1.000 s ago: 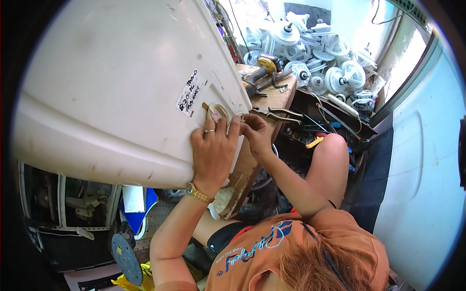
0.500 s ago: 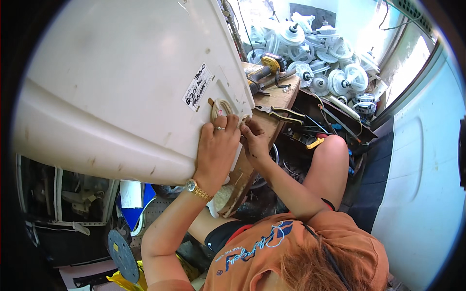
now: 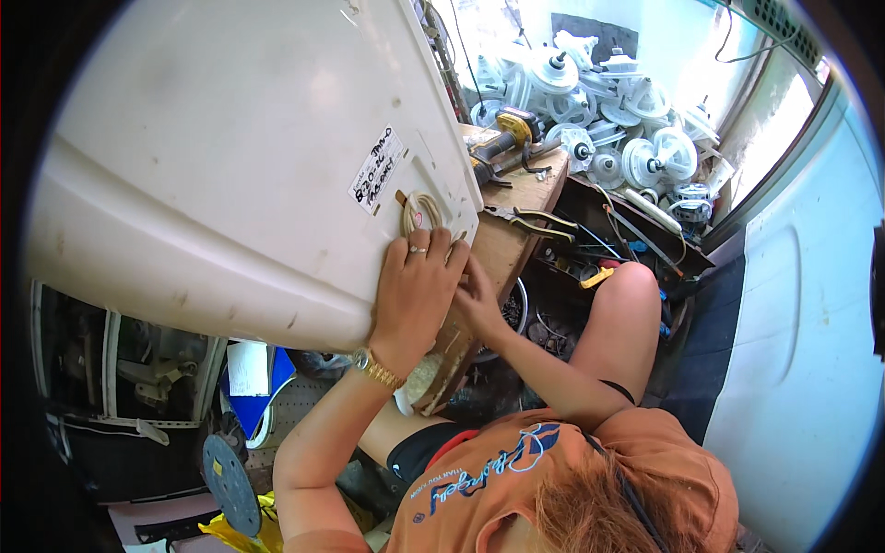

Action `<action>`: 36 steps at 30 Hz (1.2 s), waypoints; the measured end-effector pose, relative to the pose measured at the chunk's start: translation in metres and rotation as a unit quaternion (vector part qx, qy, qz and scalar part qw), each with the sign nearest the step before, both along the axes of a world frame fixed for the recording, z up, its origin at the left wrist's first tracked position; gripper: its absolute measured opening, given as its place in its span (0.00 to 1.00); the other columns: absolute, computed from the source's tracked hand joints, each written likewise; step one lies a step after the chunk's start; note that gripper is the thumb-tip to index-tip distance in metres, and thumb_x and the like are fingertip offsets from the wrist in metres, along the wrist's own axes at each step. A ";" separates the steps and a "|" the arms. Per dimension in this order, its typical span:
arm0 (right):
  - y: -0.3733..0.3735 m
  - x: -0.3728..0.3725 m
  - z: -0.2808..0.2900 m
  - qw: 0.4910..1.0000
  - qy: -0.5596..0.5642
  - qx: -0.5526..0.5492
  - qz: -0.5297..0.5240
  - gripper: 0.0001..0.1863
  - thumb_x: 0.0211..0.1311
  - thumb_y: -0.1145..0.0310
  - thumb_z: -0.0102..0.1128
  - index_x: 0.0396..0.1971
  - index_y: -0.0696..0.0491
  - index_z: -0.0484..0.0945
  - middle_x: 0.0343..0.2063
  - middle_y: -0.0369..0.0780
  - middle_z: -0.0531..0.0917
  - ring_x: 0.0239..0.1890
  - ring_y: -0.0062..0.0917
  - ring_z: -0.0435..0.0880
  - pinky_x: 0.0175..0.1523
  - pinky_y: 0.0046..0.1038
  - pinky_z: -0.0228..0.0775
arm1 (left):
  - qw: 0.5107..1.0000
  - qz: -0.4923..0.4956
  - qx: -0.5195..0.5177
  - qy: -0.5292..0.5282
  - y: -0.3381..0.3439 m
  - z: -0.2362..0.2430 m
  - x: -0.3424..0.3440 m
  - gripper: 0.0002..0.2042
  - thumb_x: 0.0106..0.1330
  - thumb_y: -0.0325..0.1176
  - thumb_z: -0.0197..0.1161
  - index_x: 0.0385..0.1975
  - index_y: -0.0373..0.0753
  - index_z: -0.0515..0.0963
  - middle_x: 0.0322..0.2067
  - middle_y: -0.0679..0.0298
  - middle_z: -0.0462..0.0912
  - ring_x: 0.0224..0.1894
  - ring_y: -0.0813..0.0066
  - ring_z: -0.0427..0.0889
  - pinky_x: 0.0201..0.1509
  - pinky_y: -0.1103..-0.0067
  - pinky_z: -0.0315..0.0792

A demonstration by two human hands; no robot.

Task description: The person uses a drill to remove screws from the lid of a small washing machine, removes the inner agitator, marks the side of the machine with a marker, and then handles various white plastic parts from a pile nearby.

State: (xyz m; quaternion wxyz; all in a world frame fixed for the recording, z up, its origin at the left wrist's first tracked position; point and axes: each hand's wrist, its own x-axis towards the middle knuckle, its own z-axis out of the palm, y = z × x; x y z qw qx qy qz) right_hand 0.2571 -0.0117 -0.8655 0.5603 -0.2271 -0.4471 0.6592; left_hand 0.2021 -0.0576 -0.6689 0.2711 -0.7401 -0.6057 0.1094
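A large off-white panel (image 3: 249, 157) stands tilted before me, with a coil of cream cord (image 3: 422, 210) at its lower right corner. My left hand (image 3: 412, 286), with a ring and a gold watch, has its bent fingers closed over the lower end of the coil. Close against it on the right is my right hand (image 3: 477, 304). Its fingers are drawn in by the panel's edge, and their tips are mostly hidden behind my left hand. What they hold cannot be made out.
A wooden bench (image 3: 544, 189) beside the panel carries a yellow-black cordless drill (image 3: 502, 138) and pliers (image 3: 533, 221). Behind lies a heap of translucent plastic parts with shafts (image 3: 558, 78). A white panel (image 3: 793, 304) stands at right; a grey disc (image 3: 230, 484) is at lower left.
My right hand has shifted down and left, from a visible pinch at the panel's edge to partly behind my left hand. My left hand has moved slightly down, showing more of the coil.
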 end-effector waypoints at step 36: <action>-0.014 0.102 0.145 0.936 -0.004 0.140 0.324 0.27 0.57 0.69 0.70 0.57 0.57 0.78 0.53 0.43 0.75 0.41 0.26 0.84 0.47 0.27 0.77 | 0.830 0.024 0.100 -0.548 -0.157 -0.129 -0.020 0.20 0.55 0.22 0.67 0.50 0.38 0.79 0.45 0.54 0.78 0.47 0.52 0.78 0.49 0.64 0.74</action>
